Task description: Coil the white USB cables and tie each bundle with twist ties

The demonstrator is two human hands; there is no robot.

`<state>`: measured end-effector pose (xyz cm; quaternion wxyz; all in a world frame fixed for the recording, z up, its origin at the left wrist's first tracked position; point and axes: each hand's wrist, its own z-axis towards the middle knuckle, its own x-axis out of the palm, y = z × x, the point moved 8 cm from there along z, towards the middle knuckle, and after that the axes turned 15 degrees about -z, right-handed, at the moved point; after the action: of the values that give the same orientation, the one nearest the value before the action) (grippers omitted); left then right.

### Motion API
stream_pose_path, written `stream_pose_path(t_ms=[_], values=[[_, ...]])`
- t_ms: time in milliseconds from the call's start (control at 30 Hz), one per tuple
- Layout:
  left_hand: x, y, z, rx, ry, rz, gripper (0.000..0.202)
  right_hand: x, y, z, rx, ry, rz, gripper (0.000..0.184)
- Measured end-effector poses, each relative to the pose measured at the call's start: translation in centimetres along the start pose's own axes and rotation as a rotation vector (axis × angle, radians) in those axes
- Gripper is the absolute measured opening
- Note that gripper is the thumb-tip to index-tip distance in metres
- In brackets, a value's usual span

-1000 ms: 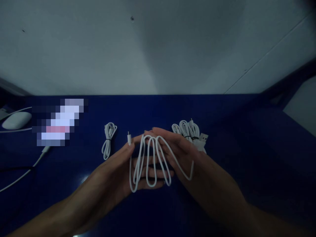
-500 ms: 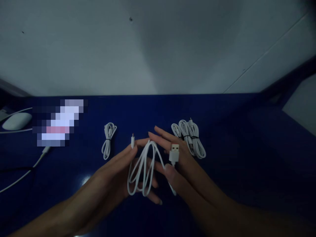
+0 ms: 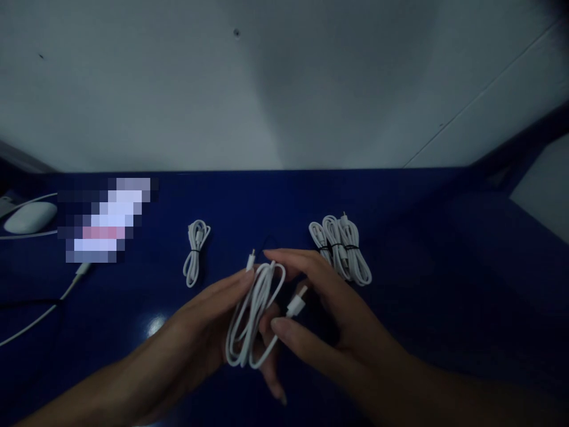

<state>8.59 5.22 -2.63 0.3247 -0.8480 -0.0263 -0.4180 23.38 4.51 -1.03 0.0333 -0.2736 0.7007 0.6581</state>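
Note:
A white USB cable (image 3: 255, 320), looped into a loose coil, is held up between both hands over the blue table. My left hand (image 3: 202, 323) is closed on the coil, its thumb against the cable just below the small plug (image 3: 251, 260). My right hand (image 3: 326, 314) pinches the other end between thumb and fingers, below the wide USB plug (image 3: 297, 301), which points up and to the right. Its forefinger reaches over the top of the coil. A thin black tie (image 3: 270, 238) shows just beyond the coil's top; whether it lies on the table I cannot tell.
One tied white cable (image 3: 194, 255) lies left of centre on the blue table (image 3: 249, 201). Several tied cables (image 3: 340, 249) lie side by side on the right. At the left are a white mouse (image 3: 31, 217), a blurred-out lit device (image 3: 111, 219) and its cord. A pale wall (image 3: 178, 89) stands behind.
My right hand has brought the USB plug end down and left against the coil, turning the plug. The loops are gathered closer together. The black tie beyond the coil has come into view.

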Motion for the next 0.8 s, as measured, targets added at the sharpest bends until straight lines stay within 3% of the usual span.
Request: stream_pose_path(t_ms=[167,367,533,667,800], values=[[-0.3,0.3,-0.2,-0.039,-0.013,-0.046,0.033,0.0,0.3,0.3,-0.147,-0.073,-0.107,0.046],[-0.9,-0.3,-0.2,-0.042,-0.128,0.194,0.042,-0.8,2.1,-0.5,-0.403,-0.287,-0.37,0.051],[-0.8,0.3,0.0,-0.066,-0.034,0.237,0.017,-0.5,3.9,-1.6,-0.62,-0.411,-0.645,0.05],[-0.9,1.5,-0.1,-0.155,0.017,0.253,0.037,0.3,5.8,-2.1,-0.845,-0.503,-0.798,0.029],[-0.3,2.8,-0.9,-0.32,0.039,0.256,0.053,1.7,5.7,-2.6,-0.994,-0.513,-0.801,0.037]])
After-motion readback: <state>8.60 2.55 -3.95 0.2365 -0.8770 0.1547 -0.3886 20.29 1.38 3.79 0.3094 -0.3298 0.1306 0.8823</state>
